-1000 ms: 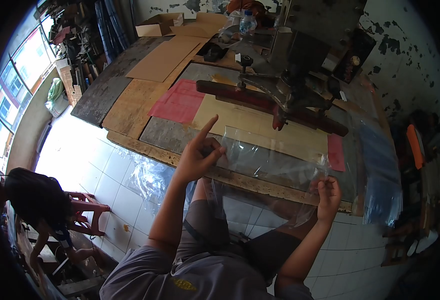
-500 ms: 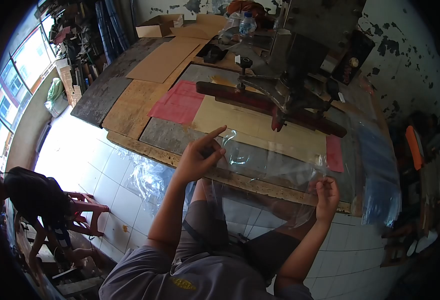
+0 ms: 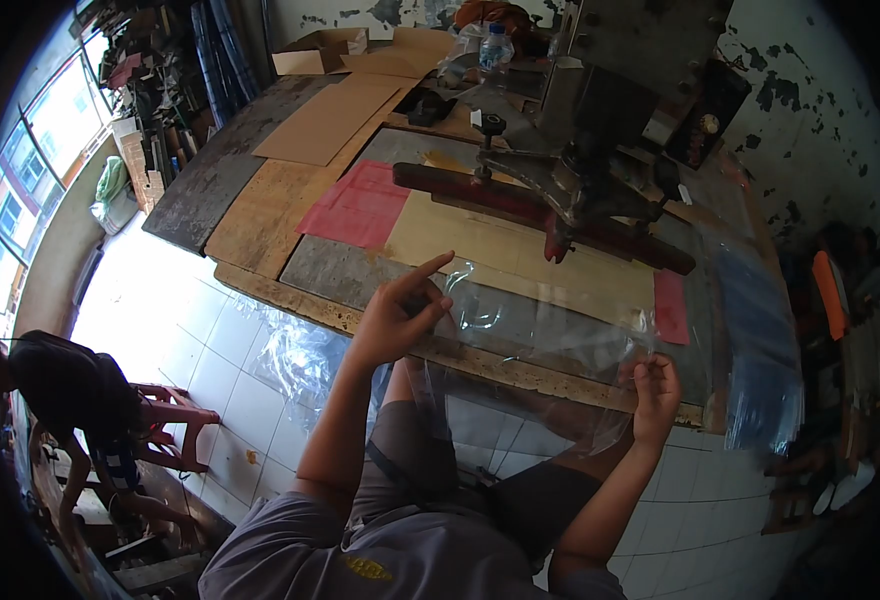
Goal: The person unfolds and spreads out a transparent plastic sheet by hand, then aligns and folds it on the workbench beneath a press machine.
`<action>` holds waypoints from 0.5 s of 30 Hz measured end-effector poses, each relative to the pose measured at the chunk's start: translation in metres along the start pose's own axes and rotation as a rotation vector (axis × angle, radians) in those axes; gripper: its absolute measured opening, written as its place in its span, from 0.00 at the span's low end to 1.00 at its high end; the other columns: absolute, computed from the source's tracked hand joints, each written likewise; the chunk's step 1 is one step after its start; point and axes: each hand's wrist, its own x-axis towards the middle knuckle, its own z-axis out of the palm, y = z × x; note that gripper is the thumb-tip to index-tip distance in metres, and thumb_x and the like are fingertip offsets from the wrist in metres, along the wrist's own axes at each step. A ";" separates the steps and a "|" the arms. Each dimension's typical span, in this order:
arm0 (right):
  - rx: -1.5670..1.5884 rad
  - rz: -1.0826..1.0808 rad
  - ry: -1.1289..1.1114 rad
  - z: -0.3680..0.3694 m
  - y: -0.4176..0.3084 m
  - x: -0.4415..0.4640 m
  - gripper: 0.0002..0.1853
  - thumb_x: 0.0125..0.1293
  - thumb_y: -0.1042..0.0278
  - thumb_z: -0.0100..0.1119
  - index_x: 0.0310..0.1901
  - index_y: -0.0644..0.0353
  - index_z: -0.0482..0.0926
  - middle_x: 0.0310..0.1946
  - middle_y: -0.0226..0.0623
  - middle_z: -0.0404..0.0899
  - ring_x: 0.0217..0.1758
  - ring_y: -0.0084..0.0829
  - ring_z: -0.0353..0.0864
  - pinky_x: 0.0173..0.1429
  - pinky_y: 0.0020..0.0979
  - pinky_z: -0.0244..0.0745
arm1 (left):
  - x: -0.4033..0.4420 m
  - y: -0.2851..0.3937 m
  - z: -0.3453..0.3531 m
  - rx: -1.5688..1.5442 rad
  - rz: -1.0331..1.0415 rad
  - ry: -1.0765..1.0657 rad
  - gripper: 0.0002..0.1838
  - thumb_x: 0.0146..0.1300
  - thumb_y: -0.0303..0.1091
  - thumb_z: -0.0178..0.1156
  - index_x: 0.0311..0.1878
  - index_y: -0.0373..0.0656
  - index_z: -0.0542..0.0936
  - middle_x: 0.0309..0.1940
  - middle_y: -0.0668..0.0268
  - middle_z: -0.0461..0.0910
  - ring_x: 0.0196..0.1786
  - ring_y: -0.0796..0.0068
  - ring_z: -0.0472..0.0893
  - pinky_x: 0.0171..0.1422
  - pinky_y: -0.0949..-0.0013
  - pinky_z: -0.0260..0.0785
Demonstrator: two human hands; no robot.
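Between the fingers of the left hand point(image 3: 397, 318) and the right hand point(image 3: 657, 392) spans a clear plastic sheet point(image 3: 535, 348), its upper part over the grey press bed point(image 3: 322, 274) and its lower part hanging past the bench's wooden edge point(image 3: 285, 303). At the sheet's left side, the left thumb closes against bent fingers on the film, while the index finger sticks out straight, off the film. At the right side, the right thumb and curled fingers pinch the sheet with hardly any gap. Just beyond the left index fingertip a cream strip point(image 3: 440, 230) runs across the bed; a pink sheet point(image 3: 350, 205) lies beyond and left of it, and a smaller pink piece point(image 3: 670, 305) just beyond the right fingers. Farther past both sets of fingers, a dark red bar point(image 3: 465, 192) is carried by the press point(image 3: 615, 130) above the cream strip. Well right of the right fingers, blue-tinted plastic sheets point(image 3: 760, 350) drape over the bench. Left of the left fingers and lower, crumpled clear plastic point(image 3: 305, 355) shows; farther left, another person point(image 3: 70, 375) bends beside a red stool point(image 3: 180, 415)
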 end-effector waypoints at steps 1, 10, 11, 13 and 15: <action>-0.001 0.002 -0.003 0.000 0.000 0.000 0.11 0.76 0.67 0.66 0.49 0.63 0.77 0.39 0.36 0.85 0.40 0.24 0.83 0.48 0.28 0.79 | 0.000 0.000 0.000 0.000 0.000 0.001 0.32 0.70 0.27 0.66 0.77 0.43 0.74 0.29 0.74 0.81 0.31 0.88 0.77 0.39 0.76 0.72; -0.030 -0.002 0.010 0.001 0.001 0.000 0.12 0.75 0.62 0.66 0.49 0.61 0.77 0.38 0.34 0.86 0.39 0.22 0.83 0.47 0.25 0.74 | 0.000 0.003 -0.002 0.003 -0.044 -0.027 0.33 0.71 0.28 0.66 0.78 0.43 0.72 0.30 0.75 0.81 0.33 0.89 0.77 0.43 0.76 0.71; -0.021 -0.004 0.004 -0.001 0.002 0.000 0.11 0.76 0.65 0.66 0.49 0.62 0.77 0.39 0.35 0.86 0.39 0.23 0.84 0.48 0.27 0.77 | 0.000 0.002 -0.002 -0.004 -0.045 -0.027 0.33 0.71 0.28 0.66 0.78 0.42 0.72 0.30 0.75 0.81 0.33 0.89 0.77 0.43 0.76 0.71; -0.007 -0.003 -0.004 -0.002 0.002 0.000 0.10 0.76 0.67 0.66 0.49 0.63 0.77 0.40 0.36 0.85 0.40 0.24 0.84 0.49 0.28 0.80 | -0.001 0.001 -0.001 -0.017 -0.044 -0.026 0.33 0.71 0.28 0.66 0.78 0.42 0.72 0.30 0.75 0.81 0.33 0.89 0.77 0.42 0.77 0.71; 0.004 0.000 -0.008 -0.001 0.001 0.000 0.11 0.76 0.66 0.66 0.49 0.63 0.77 0.40 0.36 0.85 0.40 0.24 0.84 0.49 0.28 0.80 | -0.001 0.001 -0.001 -0.026 -0.038 -0.023 0.33 0.71 0.28 0.66 0.78 0.42 0.72 0.30 0.75 0.81 0.33 0.89 0.77 0.42 0.77 0.71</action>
